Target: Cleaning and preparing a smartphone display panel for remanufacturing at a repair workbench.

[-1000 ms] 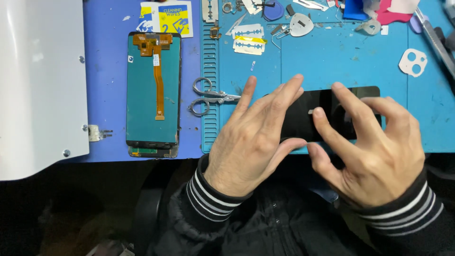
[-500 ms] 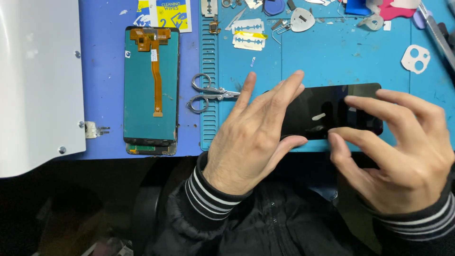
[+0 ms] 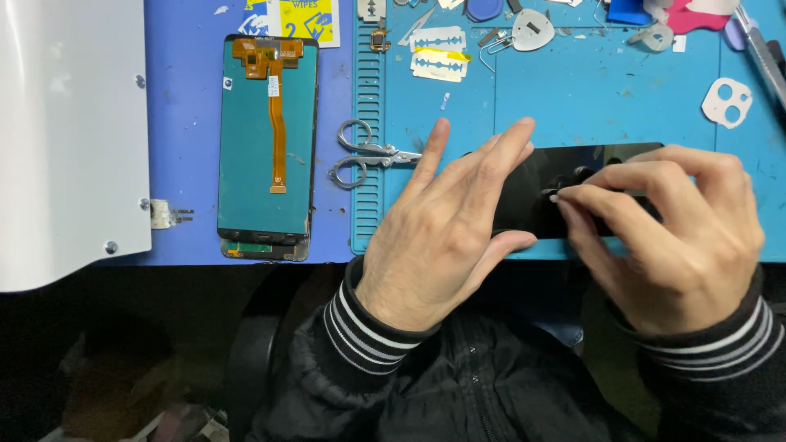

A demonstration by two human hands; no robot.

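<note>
A black phone glass panel (image 3: 565, 164) lies flat on the teal work mat (image 3: 589, 98) near the table's front edge. My left hand (image 3: 446, 225) rests palm down on the panel's left end, fingers spread and pressing it flat. My right hand (image 3: 667, 233) hovers over the panel's right half, its fingertips pinched together and touching the glass near the middle. Whether something thin sits between those fingertips I cannot tell. Both wrists wear black cuffs with white stripes.
A teal phone display (image 3: 268, 139) with an orange flex cable lies face down on the blue table at left. Small scissors (image 3: 368, 154) sit beside my left hand. Razor blades (image 3: 438, 51), picks and a white camera frame (image 3: 727, 101) lie farther back. A white machine (image 3: 65, 131) fills the left side.
My right hand has shifted from the panel's right end toward its middle, with the fingers drawn into a pinch. My left hand stays pressed on the panel.
</note>
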